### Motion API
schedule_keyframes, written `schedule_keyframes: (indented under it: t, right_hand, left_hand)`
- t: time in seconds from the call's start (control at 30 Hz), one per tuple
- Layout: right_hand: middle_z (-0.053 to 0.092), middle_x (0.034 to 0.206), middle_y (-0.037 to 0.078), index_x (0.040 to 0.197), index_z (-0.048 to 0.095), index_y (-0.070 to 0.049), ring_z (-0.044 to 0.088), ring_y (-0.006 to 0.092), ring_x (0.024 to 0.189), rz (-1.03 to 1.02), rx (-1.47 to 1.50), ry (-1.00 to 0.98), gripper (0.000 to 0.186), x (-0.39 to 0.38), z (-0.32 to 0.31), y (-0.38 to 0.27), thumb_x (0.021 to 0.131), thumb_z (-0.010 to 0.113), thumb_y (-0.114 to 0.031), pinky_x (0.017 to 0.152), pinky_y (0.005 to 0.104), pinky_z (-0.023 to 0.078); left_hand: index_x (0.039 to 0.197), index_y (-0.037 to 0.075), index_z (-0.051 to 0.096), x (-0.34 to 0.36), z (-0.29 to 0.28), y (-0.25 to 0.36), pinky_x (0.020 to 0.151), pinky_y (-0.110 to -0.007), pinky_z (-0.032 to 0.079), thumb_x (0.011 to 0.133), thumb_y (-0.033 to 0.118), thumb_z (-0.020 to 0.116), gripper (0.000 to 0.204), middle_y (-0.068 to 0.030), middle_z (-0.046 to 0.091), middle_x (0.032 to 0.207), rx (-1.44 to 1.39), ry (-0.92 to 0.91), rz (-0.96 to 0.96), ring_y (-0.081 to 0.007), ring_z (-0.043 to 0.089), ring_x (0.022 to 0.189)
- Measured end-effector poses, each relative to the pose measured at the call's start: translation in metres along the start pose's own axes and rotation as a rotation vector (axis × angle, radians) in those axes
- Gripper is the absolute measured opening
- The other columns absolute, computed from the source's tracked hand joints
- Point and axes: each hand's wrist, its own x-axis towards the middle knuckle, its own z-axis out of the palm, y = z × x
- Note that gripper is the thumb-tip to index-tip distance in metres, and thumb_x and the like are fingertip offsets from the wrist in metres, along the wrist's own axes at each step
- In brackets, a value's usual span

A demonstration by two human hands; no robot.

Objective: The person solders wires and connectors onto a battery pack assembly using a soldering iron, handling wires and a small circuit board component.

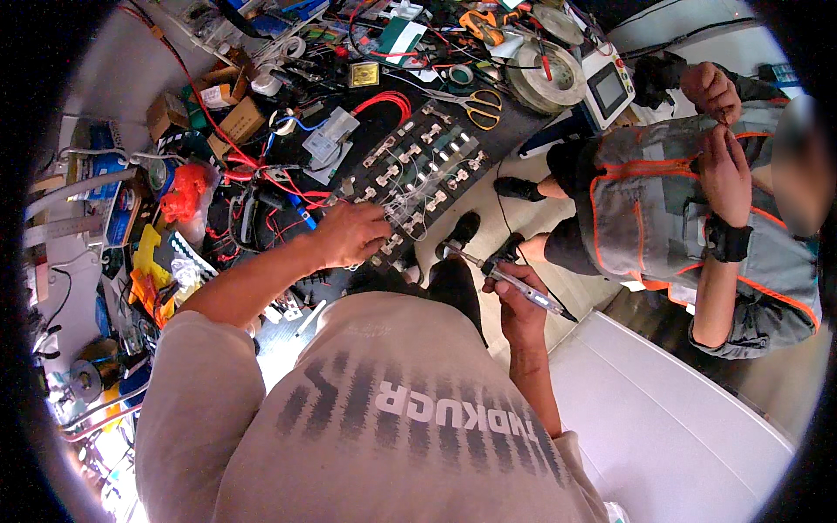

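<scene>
My left hand (353, 235) is at the lower left edge of a dark board (449, 183) bearing rows of small metal clips and thin pale wires. Its fingers are curled and drawn together beside the wires; what they pinch, if anything, is too small to make out. In my right hand (521, 305) is a grey soldering iron (536, 294), gripped by its handle. The iron's thin metal tip points up and left toward the board, apart from it. A clear plastic piece (331, 141) with red wires lies beside the board's upper left side.
Orange-handled scissors (481, 111), a spool (547, 80) and a device with a screen (606, 89) are beyond the board. Tangled wires, small boxes (235, 125) and a red bag (185, 193) crowd the left. Another person in a grey vest (649, 200) stands at right, near a white panel (645, 418).
</scene>
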Motion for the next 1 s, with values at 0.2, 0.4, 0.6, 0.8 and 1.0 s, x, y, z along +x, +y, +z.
schedule_keyframes:
  t: [0.2, 0.4, 0.6, 0.8, 1.0]
  right_hand:
    - [0.072, 0.101, 0.016, 0.114, 0.067, 0.004, 0.071, 0.0251, 0.091, 0.017, -0.014, 0.028, 0.032, -0.005, 0.005, -0.002, 0.087, 0.079, -0.009, 0.088, 0.0397, 0.057]
    - [0.072, 0.099, 0.015, 0.113, 0.067, 0.004, 0.071, 0.0251, 0.09, -0.009, -0.009, 0.034, 0.031, -0.007, 0.007, -0.003, 0.087, 0.078, -0.009, 0.087, 0.0402, 0.058]
    - [0.073, 0.099, 0.015, 0.113, 0.067, 0.004, 0.071, 0.0246, 0.089, 0.003, -0.052, 0.055, 0.032, -0.009, 0.009, -0.004, 0.087, 0.08, -0.011, 0.086, 0.0401, 0.058]
    - [0.073, 0.099, 0.015, 0.114, 0.066, 0.004, 0.072, 0.0243, 0.09, 0.008, -0.061, 0.069, 0.032, -0.007, 0.013, -0.003, 0.088, 0.08, -0.009, 0.086, 0.0392, 0.058]
    - [0.073, 0.1, 0.016, 0.114, 0.066, 0.004, 0.072, 0.0245, 0.091, 0.031, -0.086, 0.054, 0.031, -0.006, 0.019, 0.0, 0.088, 0.079, -0.007, 0.087, 0.0386, 0.058]
  left_hand:
    - [0.099, 0.015, 0.065, 0.0, -0.002, -0.005, 0.064, -0.051, 0.05, 0.08, 0.021, 0.077, 0.024, -0.008, 0.055, 0.094, 0.054, -0.042, 0.028, -0.0311, 0.063, 0.09]
    - [0.109, 0.017, 0.067, -0.005, 0.002, -0.005, 0.063, -0.049, 0.05, 0.073, 0.019, 0.08, 0.038, -0.007, 0.057, 0.096, 0.009, 0.051, 0.073, -0.032, 0.063, 0.089]
    - [0.11, 0.017, 0.068, -0.007, 0.002, -0.012, 0.066, -0.047, 0.052, 0.072, 0.017, 0.081, 0.04, -0.0071, 0.058, 0.098, -0.059, 0.091, 0.168, -0.0312, 0.064, 0.089]
    - [0.094, 0.013, 0.065, 0.012, -0.009, -0.02, 0.067, -0.046, 0.052, 0.077, 0.016, 0.077, 0.021, -0.0073, 0.056, 0.094, -0.008, 0.024, 0.31, -0.0295, 0.065, 0.088]
    - [0.092, 0.012, 0.063, 0.014, -0.001, -0.023, 0.068, -0.047, 0.051, 0.079, 0.02, 0.076, 0.02, -0.0071, 0.054, 0.09, -0.041, -0.006, 0.314, -0.0297, 0.062, 0.084]
